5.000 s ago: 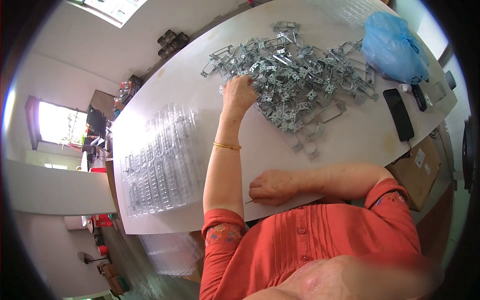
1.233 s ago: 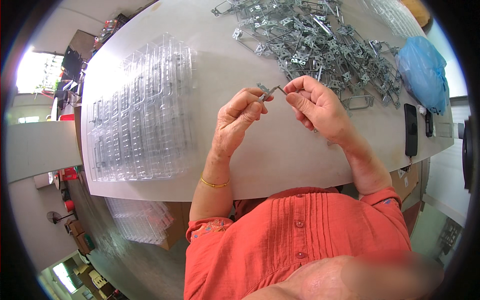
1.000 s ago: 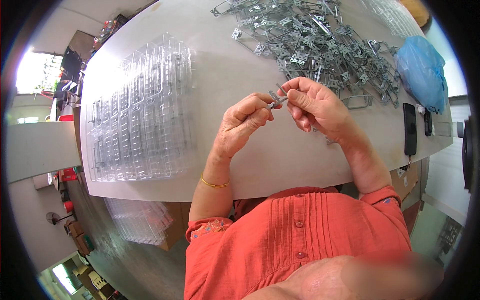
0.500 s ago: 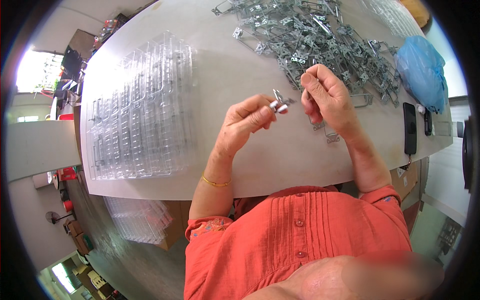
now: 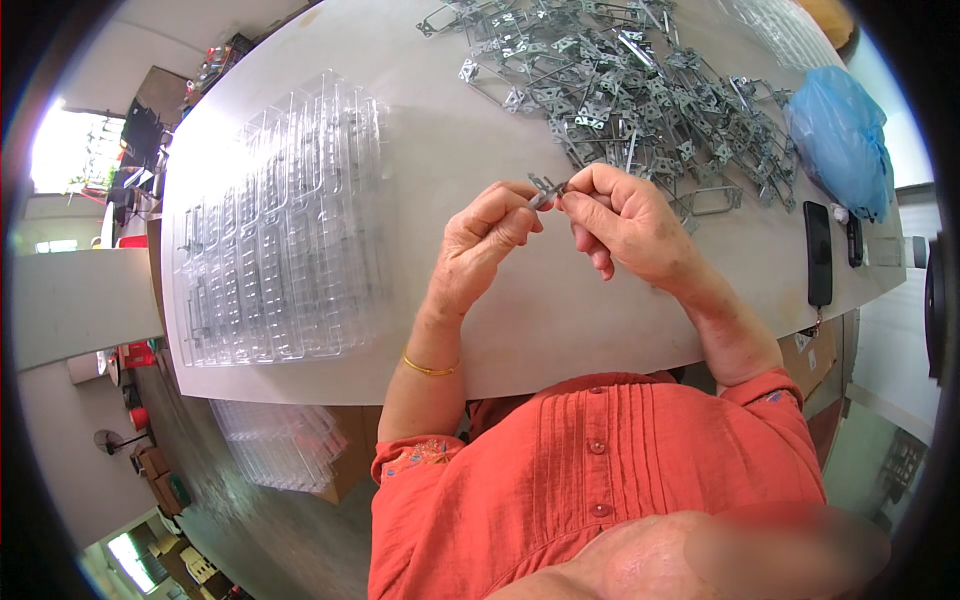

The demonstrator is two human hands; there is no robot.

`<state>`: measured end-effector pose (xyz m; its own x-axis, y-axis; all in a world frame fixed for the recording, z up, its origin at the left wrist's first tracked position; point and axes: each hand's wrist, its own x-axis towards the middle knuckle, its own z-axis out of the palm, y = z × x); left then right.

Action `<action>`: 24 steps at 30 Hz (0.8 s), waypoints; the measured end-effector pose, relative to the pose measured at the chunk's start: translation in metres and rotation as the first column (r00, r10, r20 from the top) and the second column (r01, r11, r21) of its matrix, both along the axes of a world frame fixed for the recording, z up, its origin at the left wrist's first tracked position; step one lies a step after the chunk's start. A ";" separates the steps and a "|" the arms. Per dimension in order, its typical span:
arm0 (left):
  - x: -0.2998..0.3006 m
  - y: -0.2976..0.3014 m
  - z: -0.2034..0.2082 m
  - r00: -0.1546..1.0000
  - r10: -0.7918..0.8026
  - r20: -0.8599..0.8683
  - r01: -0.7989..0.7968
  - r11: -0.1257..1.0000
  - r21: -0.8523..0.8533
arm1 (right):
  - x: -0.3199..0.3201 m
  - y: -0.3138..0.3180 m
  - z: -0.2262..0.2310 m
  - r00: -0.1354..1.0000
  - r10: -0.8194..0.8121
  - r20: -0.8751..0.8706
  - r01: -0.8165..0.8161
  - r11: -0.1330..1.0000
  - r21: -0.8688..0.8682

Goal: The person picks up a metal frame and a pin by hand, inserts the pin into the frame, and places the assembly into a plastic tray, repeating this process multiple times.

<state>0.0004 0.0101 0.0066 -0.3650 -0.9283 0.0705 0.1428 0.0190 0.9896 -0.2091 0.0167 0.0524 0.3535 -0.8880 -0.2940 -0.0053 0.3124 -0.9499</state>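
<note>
In front of my chest, both hands meet above the table (image 5: 560, 330). My left hand (image 5: 482, 238) is closed, thumb and fingers pinching a small silver metal bracket (image 5: 543, 188) that sticks out past the fingertips. My right hand (image 5: 635, 228) pinches at the bracket's right end, where a small dark metal piece shows between its fingertips; most of that piece is hidden. Just beyond my hands lies a big heap of grey metal brackets and wire frames (image 5: 640, 95). One rectangular wire frame (image 5: 712, 203) lies at the heap's near edge, behind my right wrist.
Clear plastic blister trays (image 5: 285, 235) lie stacked at the left, with more trays (image 5: 280, 445) below the table edge. On the right are a blue plastic bag (image 5: 840, 140), a black phone (image 5: 818, 255) and a small dark object (image 5: 855, 242). Another clear tray (image 5: 765, 30) lies far right.
My right hand has moved left and slightly down from the heap's edge to the bracket in my left hand. The hands were apart and now touch at the fingertips.
</note>
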 end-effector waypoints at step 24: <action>0.008 -0.008 -0.009 0.902 -0.134 -0.410 0.197 0.974 0.114 | -0.004 -0.007 -0.024 0.986 -0.164 0.001 0.146 0.873 -0.466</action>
